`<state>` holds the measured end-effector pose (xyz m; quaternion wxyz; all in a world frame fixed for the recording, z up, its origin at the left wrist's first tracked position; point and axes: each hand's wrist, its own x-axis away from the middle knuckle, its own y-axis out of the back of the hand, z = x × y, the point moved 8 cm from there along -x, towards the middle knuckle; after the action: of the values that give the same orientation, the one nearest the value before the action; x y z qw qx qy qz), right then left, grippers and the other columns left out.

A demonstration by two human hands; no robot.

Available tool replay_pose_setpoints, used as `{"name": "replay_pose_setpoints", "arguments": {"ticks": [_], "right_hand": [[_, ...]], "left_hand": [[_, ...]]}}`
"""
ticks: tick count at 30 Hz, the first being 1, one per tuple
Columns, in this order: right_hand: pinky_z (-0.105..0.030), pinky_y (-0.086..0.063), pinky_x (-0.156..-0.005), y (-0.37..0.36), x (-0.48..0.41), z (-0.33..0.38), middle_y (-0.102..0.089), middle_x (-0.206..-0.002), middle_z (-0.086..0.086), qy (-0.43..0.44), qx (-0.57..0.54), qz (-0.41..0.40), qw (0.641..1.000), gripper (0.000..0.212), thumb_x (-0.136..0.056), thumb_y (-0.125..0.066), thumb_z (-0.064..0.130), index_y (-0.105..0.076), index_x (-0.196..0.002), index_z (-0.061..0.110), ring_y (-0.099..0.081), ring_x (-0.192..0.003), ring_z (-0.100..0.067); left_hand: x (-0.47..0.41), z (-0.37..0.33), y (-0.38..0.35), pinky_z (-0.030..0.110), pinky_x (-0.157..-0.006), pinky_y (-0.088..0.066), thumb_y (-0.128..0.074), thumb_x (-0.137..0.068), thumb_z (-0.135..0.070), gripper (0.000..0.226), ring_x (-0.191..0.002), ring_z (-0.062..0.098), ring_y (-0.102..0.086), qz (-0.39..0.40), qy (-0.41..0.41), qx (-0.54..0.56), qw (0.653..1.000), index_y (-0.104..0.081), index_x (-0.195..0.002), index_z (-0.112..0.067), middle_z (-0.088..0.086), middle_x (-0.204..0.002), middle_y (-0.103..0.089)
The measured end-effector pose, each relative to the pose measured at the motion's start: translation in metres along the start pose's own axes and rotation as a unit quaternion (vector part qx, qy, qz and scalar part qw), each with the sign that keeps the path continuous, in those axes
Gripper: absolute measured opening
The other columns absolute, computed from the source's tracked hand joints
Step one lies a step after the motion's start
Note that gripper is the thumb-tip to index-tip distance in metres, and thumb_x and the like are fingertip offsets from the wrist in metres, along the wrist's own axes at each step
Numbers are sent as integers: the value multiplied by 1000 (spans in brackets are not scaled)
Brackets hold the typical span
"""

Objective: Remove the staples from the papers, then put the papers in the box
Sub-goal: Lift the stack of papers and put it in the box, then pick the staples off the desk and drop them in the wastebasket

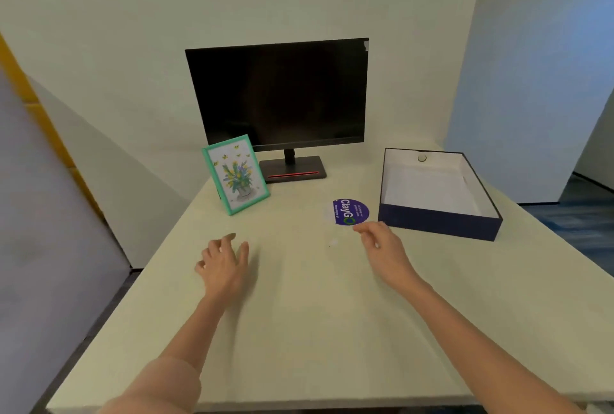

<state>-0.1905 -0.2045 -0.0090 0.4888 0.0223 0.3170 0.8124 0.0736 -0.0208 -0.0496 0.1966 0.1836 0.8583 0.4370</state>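
Box (438, 222) sits open by the table's (299, 330) far right edge, white papers (428, 191) inside; left hand (224, 264) and right hand (387, 249) hover, grip loose, empty.

Pale table (299, 330): black monitor (279, 94), screen off, at back edge approx. mid, on flat stand (292, 170) w/ red strip along front. Green-framed flower pic (235, 174) stands tilted just left of stand. Round purple "ClayGo" sticker (350, 212) lies flat, right of centre, fwd of stand.
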Motion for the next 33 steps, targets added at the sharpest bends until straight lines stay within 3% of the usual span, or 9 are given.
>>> {"name": "replay_pose_setpoints", "arguments": {"ticks": [4,10,14,17,21,24,26,29,33], "right_hand": [[-18,-30,-101,-41,9,-8,-47,-145,-3,-30,50,101,993,43,-100,-34,7,-44,-141,13,-44,-133,-18],[-36,-30,-112,-61,-9,-28,-35,-152,-10,-103,121,164,974,53,-100,-27,12,-22,-152,22,-34,-139,-28],[-39,-8,-120,-74,-11,-27,-11,-162,1,-80,184,209,957,51,-104,-19,29,-11,-154,25,-6,-150,-23],[-29,-1,-119,-85,8,-16,-6,-163,3,-25,195,256,946,51,-104,-20,34,-9,-154,25,1,-150,-18],[-35,-5,-119,-80,20,-24,-13,-160,17,-41,115,257,959,51,-102,-25,43,-13,-151,40,-1,-150,-18],[-37,-1,-120,-58,-5,-38,-4,-163,6,-92,125,175,972,55,-102,-21,43,-7,-154,31,3,-150,-20],[-36,1,-120,-56,-18,-43,-1,-163,-4,-106,181,172,962,60,-102,-20,43,-3,-154,19,4,-150,-22],[-33,4,-121,-71,-14,-41,4,-162,-9,-79,237,207,946,65,-101,-18,47,1,-154,14,7,-150,-19],[-25,8,-118,-99,21,-18,9,-160,11,3,197,297,935,63,-101,-21,49,2,-154,25,13,-146,-5]], "left_hand": [[10,14,-6,45,-111,-18,-36,-97,-42,44,-131,27,-33,6,-4,13,1000,-43,-136,-24,7,-135,-41],[10,15,-7,44,-112,-18,-38,-97,-41,43,-129,26,-34,-4,-17,27,999,-43,-135,-23,6,-132,-41],[9,17,-7,44,-113,-16,-39,-97,-41,43,-130,26,-34,-5,-11,51,999,-43,-136,-23,7,-133,-41],[8,18,-8,43,-113,-16,-39,-97,-41,42,-130,26,-35,-6,-8,58,998,-44,-135,-23,6,-132,-41],[7,19,-8,43,-113,-15,-40,-97,-40,41,-130,26,-35,-6,-4,70,998,-45,-134,-23,7,-131,-41],[9,18,-10,42,-114,-14,-40,-97,-40,41,-131,25,-34,5,-3,63,998,-46,-133,-23,6,-131,-41],[9,16,-9,42,-114,-13,-39,-97,-40,40,-130,25,-34,7,-5,64,998,-46,-133,-23,6,-130,-41],[9,16,-7,42,-114,-13,-39,-97,-40,40,-130,25,-34,8,-8,61,998,-47,-133,-24,5,-129,-41],[6,16,-9,41,-113,-13,-39,-97,-41,41,-130,23,-35,12,-10,49,999,-46,-134,-26,4,-129,-40]]}}
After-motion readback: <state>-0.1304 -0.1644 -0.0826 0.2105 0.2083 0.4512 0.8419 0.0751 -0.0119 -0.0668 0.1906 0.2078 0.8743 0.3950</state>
